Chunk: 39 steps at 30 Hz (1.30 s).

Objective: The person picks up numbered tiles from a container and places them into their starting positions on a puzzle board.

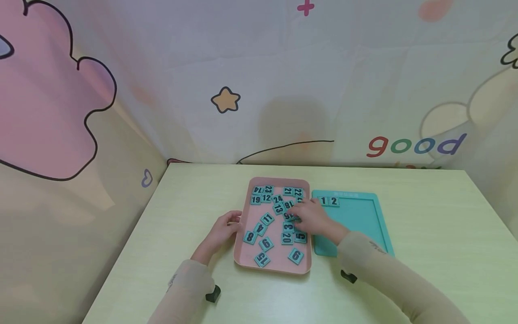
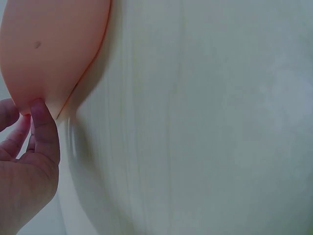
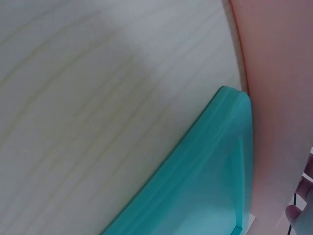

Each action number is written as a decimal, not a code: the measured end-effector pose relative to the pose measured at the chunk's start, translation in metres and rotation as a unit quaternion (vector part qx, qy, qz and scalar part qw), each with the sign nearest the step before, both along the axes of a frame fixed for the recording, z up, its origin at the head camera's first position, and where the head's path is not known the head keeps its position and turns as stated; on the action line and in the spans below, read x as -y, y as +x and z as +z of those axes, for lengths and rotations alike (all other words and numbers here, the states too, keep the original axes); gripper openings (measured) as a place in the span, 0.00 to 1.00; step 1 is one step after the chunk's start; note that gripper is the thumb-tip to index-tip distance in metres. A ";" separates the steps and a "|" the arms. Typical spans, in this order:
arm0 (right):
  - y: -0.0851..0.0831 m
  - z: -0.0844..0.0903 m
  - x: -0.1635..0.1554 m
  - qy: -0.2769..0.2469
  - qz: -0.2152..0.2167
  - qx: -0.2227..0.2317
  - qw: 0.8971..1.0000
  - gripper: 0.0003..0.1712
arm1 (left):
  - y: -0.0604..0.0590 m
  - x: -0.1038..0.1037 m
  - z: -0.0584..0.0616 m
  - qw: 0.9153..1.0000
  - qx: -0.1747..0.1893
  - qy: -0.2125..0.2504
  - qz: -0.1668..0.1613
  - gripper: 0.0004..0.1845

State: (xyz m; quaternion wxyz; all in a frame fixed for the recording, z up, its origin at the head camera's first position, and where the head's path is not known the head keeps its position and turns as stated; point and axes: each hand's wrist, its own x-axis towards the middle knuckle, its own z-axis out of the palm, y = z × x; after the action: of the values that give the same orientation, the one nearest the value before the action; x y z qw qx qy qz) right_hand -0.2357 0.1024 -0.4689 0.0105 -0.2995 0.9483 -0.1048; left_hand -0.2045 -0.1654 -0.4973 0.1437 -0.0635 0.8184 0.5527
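A pink tray (image 1: pixel 279 265) lies on the table with several teal number tiles scattered in it. My left hand (image 1: pixel 221 230) is at the tray's left side, and in the left wrist view its thumb and fingers pinch the tray's rim. My right hand (image 1: pixel 313 217) reaches over the tray's right side, its thumb and index finger apart over the tiles around the 16 tile (image 1: pixel 289 217). Part of that group is hidden under the hand. Beside the tray lies a teal board (image 1: pixel 364 220), where a 1 tile (image 1: pixel 323 201) and a 2 tile (image 1: pixel 333 201) sit at the top left.
The pale wooden table (image 1: pixel 170 198) extends on both sides of the tray and board. A printed cloth backdrop (image 1: pixel 251 58) stands behind its far edge. The teal board sits close against the tray's right side, under my right forearm (image 1: pixel 380 265).
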 end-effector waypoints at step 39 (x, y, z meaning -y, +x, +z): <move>0.011 -0.002 0.011 0.016 0.044 0.082 0.996 0.22 | 0.008 -0.004 0.018 1.000 0.000 0.001 -0.006 0.20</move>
State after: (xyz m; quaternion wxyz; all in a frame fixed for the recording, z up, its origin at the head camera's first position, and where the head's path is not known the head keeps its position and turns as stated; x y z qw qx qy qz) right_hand -0.2250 0.0910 -0.4711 0.0975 -0.3311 0.9317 -0.1134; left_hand -0.1966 -0.1613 -0.4796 0.1471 -0.0587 0.8183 0.5526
